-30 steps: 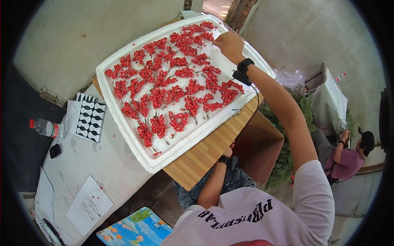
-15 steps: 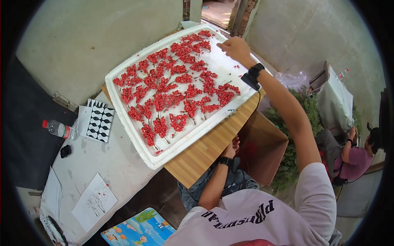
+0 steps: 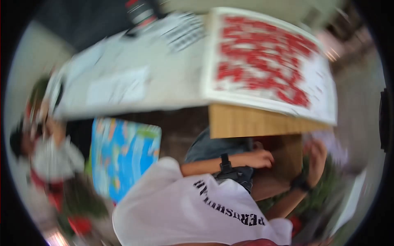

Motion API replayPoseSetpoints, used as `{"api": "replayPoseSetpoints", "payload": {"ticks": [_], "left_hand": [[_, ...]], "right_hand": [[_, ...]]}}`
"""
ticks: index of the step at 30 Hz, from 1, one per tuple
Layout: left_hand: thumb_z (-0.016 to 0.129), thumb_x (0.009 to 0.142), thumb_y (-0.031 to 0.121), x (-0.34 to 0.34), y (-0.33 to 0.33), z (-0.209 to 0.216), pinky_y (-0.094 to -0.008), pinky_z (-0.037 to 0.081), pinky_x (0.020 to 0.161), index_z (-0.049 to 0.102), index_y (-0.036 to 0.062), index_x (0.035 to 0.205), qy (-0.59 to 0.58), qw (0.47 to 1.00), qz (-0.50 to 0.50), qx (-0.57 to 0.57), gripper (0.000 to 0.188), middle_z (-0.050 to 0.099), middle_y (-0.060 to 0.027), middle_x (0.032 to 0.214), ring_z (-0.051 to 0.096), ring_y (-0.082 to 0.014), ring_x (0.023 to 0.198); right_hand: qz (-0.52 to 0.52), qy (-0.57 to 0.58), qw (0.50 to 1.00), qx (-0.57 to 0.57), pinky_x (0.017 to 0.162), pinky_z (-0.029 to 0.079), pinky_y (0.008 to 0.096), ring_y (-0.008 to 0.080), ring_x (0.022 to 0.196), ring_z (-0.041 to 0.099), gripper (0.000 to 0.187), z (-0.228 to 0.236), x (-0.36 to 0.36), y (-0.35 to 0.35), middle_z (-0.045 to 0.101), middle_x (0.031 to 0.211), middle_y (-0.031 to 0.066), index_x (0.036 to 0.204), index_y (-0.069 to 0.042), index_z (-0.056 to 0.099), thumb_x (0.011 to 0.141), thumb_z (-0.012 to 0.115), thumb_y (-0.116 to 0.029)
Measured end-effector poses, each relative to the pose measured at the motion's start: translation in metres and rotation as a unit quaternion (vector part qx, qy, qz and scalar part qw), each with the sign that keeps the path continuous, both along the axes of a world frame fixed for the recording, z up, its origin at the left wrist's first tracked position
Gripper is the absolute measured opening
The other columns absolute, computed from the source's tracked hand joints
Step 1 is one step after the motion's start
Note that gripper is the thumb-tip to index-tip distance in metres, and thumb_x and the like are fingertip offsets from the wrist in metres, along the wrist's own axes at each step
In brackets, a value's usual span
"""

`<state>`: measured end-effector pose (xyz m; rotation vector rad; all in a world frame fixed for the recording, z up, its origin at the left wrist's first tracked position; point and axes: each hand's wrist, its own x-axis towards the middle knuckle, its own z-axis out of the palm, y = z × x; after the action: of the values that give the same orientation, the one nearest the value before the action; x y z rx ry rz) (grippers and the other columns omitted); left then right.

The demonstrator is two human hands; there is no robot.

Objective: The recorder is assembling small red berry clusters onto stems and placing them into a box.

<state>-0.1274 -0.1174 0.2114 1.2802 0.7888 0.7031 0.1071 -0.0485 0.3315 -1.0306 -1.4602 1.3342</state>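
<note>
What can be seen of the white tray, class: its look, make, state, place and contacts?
The white tray is shallow and roughly rectangular, with a raised rim; it looks like foam. Red berry clusters cover its left and middle, while its right side is mostly bare. It lies over a wooden board. The left hand and right hand are clear of it. Blur hides finer detail.

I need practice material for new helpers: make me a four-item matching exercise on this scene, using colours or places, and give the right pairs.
Column one:
1. Berry clusters
2. Foam tray
3. Wood-grain board
4. Cartoon-print panel

Column two:
A. Partly under the tray
B. Red
C. Mostly blue
D. White

Pairs: 1-B; 2-D; 3-A; 4-C
</note>
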Motion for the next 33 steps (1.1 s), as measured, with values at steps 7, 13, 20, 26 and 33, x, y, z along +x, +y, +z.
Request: {"api": "replayPoseSetpoints", "payload": {"ticks": [7,13,20,26,33], "left_hand": [[0.071,0.084,0.013,-0.178,-0.151,0.152,-0.0239,0.048,0.063,0.065,0.0045,0.092,-0.089,0.969,0.223,0.059,0.012,0.067,-0.0017,0.080,0.061,-0.0088,0.070],[0.076,0.077,0.013,-0.334,-0.225,0.089,-0.0256,0.047,0.061,0.065,0.0032,0.092,0.324,0.526,0.783,0.069,0.020,0.064,-0.0034,0.078,0.058,-0.0115,0.067],[0.074,0.079,0.023,-0.413,-0.261,0.030,-0.0297,0.046,0.059,0.072,0.0079,0.097,0.527,0.350,0.769,0.098,0.023,0.063,-0.0062,0.081,0.057,-0.0182,0.064],[0.072,0.080,0.022,-0.405,-0.253,0.032,-0.0315,0.047,0.062,0.074,0.0077,0.088,0.550,0.342,0.754,0.112,0.017,0.063,-0.0073,0.080,0.061,-0.0219,0.069],[0.072,0.080,0.019,-0.370,-0.245,0.039,-0.0285,0.047,0.058,0.074,0.0055,0.090,0.513,0.347,0.770,0.157,0.017,0.066,-0.0055,0.082,0.061,-0.0171,0.062]], "right_hand": [[0.202,-0.026,0.942,-0.268,0.071,0.047,0.0265,0.0159,0.084,0.060,0.037,-0.103,-0.044,-0.081,0.063,0.105,0.0123,0.112,0.001,0.057,0.088,0.063,-0.027],[-0.110,0.019,0.920,-0.375,0.074,0.049,0.0289,0.0178,0.084,0.061,0.038,-0.240,-0.004,-0.111,0.064,0.107,0.0079,0.117,-0.003,0.059,0.088,0.063,-0.028],[0.094,-0.022,0.930,-0.353,0.080,0.048,0.0316,0.0199,0.090,0.061,0.040,-0.281,-0.022,-0.146,0.064,0.105,0.0053,0.113,-0.004,0.062,0.093,0.053,-0.037],[0.001,-0.002,0.924,-0.383,0.080,0.046,0.0309,0.0181,0.087,0.059,0.041,-0.329,0.013,-0.153,0.064,0.101,0.0060,0.109,-0.003,0.063,0.093,0.051,-0.039],[-0.032,-0.047,0.911,-0.409,0.092,0.045,0.0311,0.0219,0.102,0.060,0.042,-0.306,0.001,-0.111,0.062,0.115,0.0128,0.119,0.006,0.059,0.090,0.056,-0.023]]}}
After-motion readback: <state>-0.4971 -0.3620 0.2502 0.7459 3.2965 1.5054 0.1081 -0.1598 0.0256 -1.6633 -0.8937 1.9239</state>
